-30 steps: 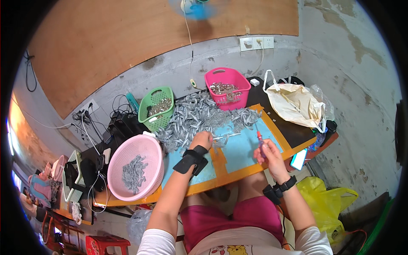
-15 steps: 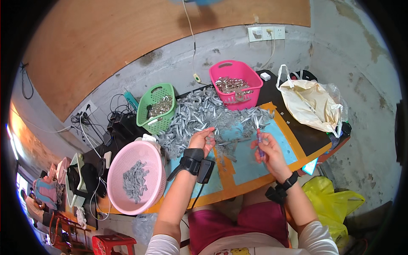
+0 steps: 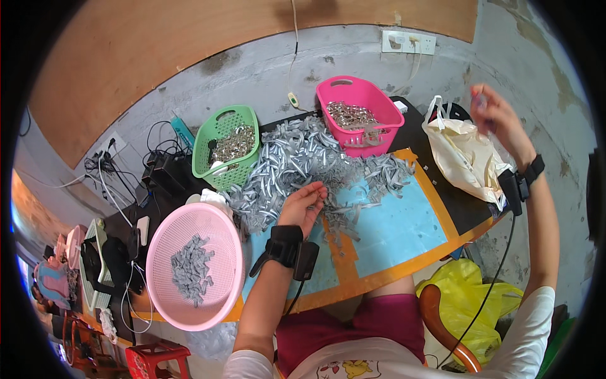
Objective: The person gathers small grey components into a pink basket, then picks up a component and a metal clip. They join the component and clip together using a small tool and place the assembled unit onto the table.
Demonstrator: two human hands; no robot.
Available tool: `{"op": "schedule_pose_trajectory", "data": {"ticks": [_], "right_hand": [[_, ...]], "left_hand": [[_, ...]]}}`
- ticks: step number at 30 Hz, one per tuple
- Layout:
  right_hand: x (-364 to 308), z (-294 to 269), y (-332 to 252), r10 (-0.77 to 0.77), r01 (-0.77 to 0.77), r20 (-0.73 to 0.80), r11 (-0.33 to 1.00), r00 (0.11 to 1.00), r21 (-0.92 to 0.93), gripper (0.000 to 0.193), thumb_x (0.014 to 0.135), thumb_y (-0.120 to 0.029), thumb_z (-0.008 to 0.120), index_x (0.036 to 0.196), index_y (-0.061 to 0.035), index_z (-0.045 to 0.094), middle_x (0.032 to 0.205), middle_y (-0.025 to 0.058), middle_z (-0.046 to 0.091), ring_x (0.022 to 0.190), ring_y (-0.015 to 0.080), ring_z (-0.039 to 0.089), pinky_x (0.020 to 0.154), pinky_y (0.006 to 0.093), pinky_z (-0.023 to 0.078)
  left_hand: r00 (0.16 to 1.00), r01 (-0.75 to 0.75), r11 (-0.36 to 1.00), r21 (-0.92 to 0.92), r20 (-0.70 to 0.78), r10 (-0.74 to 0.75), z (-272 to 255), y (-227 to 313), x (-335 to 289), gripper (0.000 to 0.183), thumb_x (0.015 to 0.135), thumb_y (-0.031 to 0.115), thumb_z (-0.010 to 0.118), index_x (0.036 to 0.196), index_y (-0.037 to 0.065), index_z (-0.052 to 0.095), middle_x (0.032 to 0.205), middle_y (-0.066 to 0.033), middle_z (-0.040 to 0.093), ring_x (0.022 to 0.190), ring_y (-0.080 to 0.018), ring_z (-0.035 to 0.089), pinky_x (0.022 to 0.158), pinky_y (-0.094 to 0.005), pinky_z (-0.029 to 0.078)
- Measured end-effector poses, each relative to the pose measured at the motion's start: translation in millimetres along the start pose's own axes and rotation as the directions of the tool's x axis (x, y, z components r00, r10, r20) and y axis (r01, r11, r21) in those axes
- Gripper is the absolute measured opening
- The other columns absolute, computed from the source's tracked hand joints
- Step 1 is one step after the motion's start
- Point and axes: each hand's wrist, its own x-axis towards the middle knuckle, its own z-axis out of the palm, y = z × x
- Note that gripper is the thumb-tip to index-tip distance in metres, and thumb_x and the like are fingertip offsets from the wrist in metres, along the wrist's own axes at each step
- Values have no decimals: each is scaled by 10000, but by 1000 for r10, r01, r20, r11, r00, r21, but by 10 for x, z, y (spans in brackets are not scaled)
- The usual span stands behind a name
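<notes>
My left hand (image 3: 307, 207) is over the front of a heap of short grey fabric strips (image 3: 287, 155), thumb and fingers pinched together. Whatever is between those fingertips is too small or hidden to make out. Lifted high at the right, above the white bag (image 3: 464, 148), my right hand (image 3: 502, 120) is closed round a slim tool with a red and purple handle (image 3: 481, 101). That tool is smeared by motion and mostly covered by the fingers. More grey pieces (image 3: 192, 271) lie in a pink mesh basket (image 3: 158, 278) left of my left forearm.
Behind the heap stand a green basket (image 3: 205, 142) and a bright pink basket (image 3: 334, 88), both holding shiny metal pieces. A blue sheet edged with orange tape (image 3: 404, 230) covers the table front. Black cables and adapters (image 3: 164, 174) lie at left; a yellow bag (image 3: 454, 297) is below right.
My right hand, with the tool, has swung from over the blue sheet up and right, above the white bag. The left hand stays by the heap. The view has shifted slightly.
</notes>
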Motion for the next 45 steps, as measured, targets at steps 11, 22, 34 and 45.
{"op": "schedule_pose_trajectory", "data": {"ticks": [11, 22, 34, 45], "right_hand": [[-302, 1774, 1095, 41, -37, 80, 998, 996, -58, 159, 865, -181, 557, 857, -34, 618, 793, 49, 570, 686, 138, 550, 622, 268, 442], [-303, 2290, 1409, -90, 208, 258, 851, 962, -481, 180, 724, -120, 659, 874, -26, 629, 785, 158, 577, 709, 332, 574, 637, 386, 449], [-779, 2137, 1286, 290, -305, 101, 932, 952, 195, 231, 815, -39, 611, 1046, -23, 607, 773, 3, 632, 657, 39, 566, 549, 186, 435], [-972, 2074, 1233, 383, -380, 93, 796, 919, 471, 239, 834, -63, 586, 1073, -75, 589, 814, -19, 634, 510, -20, 387, 426, 145, 260]], "left_hand": [[994, 4, 998, 58, -114, 3, -79, -61, -114, 223, 847, -25, 532, 1068, -56, 533, 1038, -135, 595, 945, -175, 597, 741, -218, 509], [993, -82, 997, 9, -81, 82, -139, -118, -68, 269, 870, -22, 459, 1132, -67, 504, 1119, -166, 564, 1038, -195, 550, 876, -266, 452], [999, -29, 995, -100, 19, 31, 171, -160, -181, 327, 870, -70, 440, 1192, -117, 417, 1238, -225, 467, 1154, -248, 485, 995, -258, 408], [992, 74, 995, 68, -108, -66, 286, -288, -231, 249, 871, 37, 539, 1108, -39, 529, 1085, -153, 593, 971, -150, 594, 766, -189, 518]]}}
